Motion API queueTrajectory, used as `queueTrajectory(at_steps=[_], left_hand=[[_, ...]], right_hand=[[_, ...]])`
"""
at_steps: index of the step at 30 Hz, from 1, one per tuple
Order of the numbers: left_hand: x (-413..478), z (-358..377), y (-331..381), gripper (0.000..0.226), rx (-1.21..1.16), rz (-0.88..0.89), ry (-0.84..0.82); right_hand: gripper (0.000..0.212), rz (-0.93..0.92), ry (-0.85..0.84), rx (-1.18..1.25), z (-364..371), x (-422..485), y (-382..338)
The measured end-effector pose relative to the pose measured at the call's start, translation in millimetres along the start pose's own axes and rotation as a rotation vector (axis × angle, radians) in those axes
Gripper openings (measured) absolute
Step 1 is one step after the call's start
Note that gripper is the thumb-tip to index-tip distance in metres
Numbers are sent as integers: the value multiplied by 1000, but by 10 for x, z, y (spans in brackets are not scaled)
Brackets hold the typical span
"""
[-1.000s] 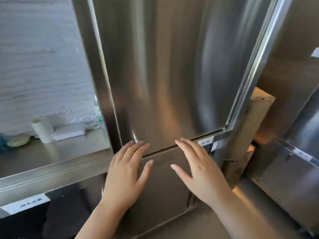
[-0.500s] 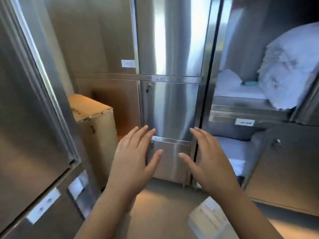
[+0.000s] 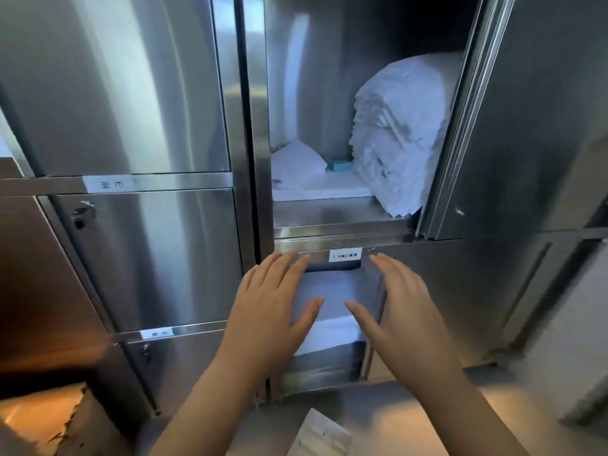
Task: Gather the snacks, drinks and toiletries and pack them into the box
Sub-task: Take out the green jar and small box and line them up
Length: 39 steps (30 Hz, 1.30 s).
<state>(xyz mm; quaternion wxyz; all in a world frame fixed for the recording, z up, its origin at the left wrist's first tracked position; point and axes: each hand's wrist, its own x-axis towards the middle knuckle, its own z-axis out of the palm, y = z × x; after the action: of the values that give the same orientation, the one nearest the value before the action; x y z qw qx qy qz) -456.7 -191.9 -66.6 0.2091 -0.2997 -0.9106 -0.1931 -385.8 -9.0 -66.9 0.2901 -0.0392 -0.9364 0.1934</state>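
A steel cabinet [image 3: 148, 93] fills the view, its left doors closed and its right door [image 3: 526, 110] swung wide. The upper shelf [image 3: 339, 222] stands open, with bare room along its front lip beside a tall linen stack [image 3: 401, 133] that reaches the shelf edge. Below, the left hand [image 3: 266, 311] and right hand [image 3: 404, 317] hover flat, fingers straight and holding nothing, either side of a narrow bay where folded sheets [image 3: 332, 301] lie. The box [image 3: 39, 419] is at the bottom-left corner, cut off by the frame; a small teal item [image 3: 339, 165] on the shelf is too blurred to name.
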Motion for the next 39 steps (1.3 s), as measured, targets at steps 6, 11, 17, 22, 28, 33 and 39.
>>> queueTrajectory(at_steps=[6, 11, 17, 22, 28, 33, 39], left_hand=[[908, 617, 177, 58, 36, 13, -11], [1496, 894, 220, 62, 86, -39, 13], [2036, 1065, 20, 61, 104, -83, 9], [2507, 1251, -295, 64, 117, -47, 15], [3153, 1610, -698, 63, 90, 4, 5], [3717, 1903, -964, 63, 69, -4, -17], [4360, 2234, -1208, 62, 89, -69, -2]], right_hand=[[77, 1, -37, 18, 107, 752, 876], [77, -38, -64, 57, 282, 1367, 1344], [75, -80, -103, 127, 613, 2024, 1546], [76, -105, -93, 123, 941, 2527, 1601], [77, -76, -92, 63, 1341, 3031, 1714], [81, -11, -86, 46, 1604, 3577, 1965], [75, -22, -75, 80, 2039, 4483, 2399]])
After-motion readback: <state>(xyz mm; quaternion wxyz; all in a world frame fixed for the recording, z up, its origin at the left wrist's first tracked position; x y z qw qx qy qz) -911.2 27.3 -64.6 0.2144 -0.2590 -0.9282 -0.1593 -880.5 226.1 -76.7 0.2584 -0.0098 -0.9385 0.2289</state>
